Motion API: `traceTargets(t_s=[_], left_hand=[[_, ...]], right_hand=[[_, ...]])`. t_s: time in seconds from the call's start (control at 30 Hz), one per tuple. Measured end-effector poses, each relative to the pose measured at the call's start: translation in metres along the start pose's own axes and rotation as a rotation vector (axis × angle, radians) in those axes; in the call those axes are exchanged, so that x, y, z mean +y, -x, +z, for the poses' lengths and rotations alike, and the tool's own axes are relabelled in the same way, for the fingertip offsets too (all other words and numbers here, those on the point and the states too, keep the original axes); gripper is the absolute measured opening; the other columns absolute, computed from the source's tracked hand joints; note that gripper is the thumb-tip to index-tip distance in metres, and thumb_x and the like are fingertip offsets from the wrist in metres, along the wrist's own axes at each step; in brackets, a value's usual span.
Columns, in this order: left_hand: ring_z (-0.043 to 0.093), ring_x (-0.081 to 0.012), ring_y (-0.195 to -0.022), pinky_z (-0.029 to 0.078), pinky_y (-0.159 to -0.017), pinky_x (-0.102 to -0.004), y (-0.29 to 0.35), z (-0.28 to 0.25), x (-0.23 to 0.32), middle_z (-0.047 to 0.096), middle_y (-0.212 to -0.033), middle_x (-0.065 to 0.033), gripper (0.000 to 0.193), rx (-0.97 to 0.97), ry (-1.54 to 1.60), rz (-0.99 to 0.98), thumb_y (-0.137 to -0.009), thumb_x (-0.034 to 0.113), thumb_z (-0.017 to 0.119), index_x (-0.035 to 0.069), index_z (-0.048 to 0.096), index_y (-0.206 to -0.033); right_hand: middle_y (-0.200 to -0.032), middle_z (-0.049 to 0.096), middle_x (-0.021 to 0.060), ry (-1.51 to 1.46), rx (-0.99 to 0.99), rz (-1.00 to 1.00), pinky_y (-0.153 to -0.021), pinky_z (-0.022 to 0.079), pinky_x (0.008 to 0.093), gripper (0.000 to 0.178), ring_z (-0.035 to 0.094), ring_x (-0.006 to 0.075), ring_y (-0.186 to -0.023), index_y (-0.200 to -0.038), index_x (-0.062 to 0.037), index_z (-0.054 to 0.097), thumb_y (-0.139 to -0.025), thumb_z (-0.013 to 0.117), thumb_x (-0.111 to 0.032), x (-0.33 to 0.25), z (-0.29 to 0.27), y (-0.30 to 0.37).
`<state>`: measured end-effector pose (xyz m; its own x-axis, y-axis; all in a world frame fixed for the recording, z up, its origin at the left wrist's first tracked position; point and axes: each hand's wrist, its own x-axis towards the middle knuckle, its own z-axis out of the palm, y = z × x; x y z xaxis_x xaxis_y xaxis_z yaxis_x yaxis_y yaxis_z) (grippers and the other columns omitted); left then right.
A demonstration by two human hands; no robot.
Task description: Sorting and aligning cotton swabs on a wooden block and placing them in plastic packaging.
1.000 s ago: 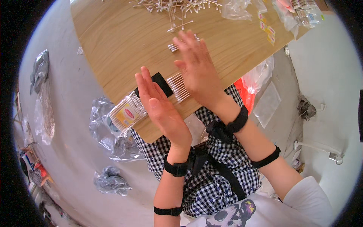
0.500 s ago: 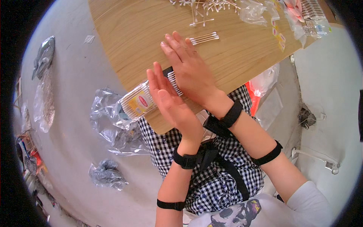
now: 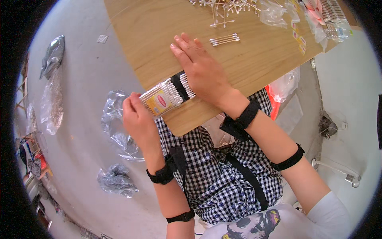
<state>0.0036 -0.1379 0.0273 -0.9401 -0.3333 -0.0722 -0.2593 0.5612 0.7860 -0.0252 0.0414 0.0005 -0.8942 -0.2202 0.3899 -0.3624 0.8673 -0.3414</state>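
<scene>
A clear pack of cotton swabs (image 3: 173, 95) with a yellow label (image 3: 159, 102) lies slantwise at the table's left corner. At its left end, the fingers of my left hand (image 3: 140, 124) are closed on the pack's edge. My right hand (image 3: 203, 73) lies flat with its fingers stretched out, over the table just past the pack's right end. White swab tips (image 3: 187, 84) show beside its palm, and the rest of that row is hidden under the hand. A black strip (image 3: 180, 86) crosses between these tips and the bagged swabs.
A few swabs (image 3: 224, 39) lie side by side beyond my right hand. Farther back are a heap of loose swabs (image 3: 234, 5), crumpled clear wrapping (image 3: 274, 16) and yellow labels (image 3: 298, 39). Plastic bags (image 3: 117, 181) lie on the floor at left.
My left hand has moved from over the middle of the pack to its left end and closed there, uncovering the black strip. My right hand stays flat in nearly the same place.
</scene>
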Motion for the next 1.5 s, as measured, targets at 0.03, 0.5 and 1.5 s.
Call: traceTargets(t_s=[0.03, 0.5, 1.5], left_hand=[[0.055, -0.0192, -0.071, 0.045, -0.067, -0.0345, -0.001, 0.004, 0.006, 0.064, -0.079, -0.0112, 0.040, -0.048, -0.023, -0.081, -0.101, 0.031, 0.044, -0.004, 0.060, -0.089], [0.042, -0.0058, -0.063, 0.038, -0.055, -0.0252, -0.006, 0.027, -0.016, 0.054, -0.067, 0.0020, 0.044, -0.066, 0.453, -0.044, -0.102, 0.032, 0.048, -0.002, 0.058, -0.075], [0.053, -0.0299, -0.102, 0.042, -0.092, -0.0409, -0.009, -0.028, 0.003, 0.057, -0.110, -0.0100, 0.054, -0.334, -0.294, 0.708, -0.066, 0.012, 0.081, 0.006, 0.063, -0.117]], right_hand=[[-0.144, 0.042, 0.0162, -0.007, -0.001, -0.013, -0.116, 0.026, 0.0423, 0.048, 0.033, 0.0301, -0.139, -0.134, 0.0020, 0.046, -0.085, 0.043, -0.001, 0.001, 0.001, -0.001], [-0.140, 0.046, 0.0203, -0.034, 0.017, -0.083, -0.114, 0.028, 0.0425, 0.045, 0.038, 0.0319, -0.136, -0.129, 0.0052, 0.047, -0.087, 0.045, -0.010, -0.013, 0.013, -0.011], [-0.149, 0.034, 0.0137, -1.049, 0.047, 0.212, -0.111, 0.029, 0.0317, 0.055, 0.032, 0.0206, -0.139, -0.145, -0.0034, 0.032, -0.104, 0.035, -0.039, -0.086, 0.016, 0.003]])
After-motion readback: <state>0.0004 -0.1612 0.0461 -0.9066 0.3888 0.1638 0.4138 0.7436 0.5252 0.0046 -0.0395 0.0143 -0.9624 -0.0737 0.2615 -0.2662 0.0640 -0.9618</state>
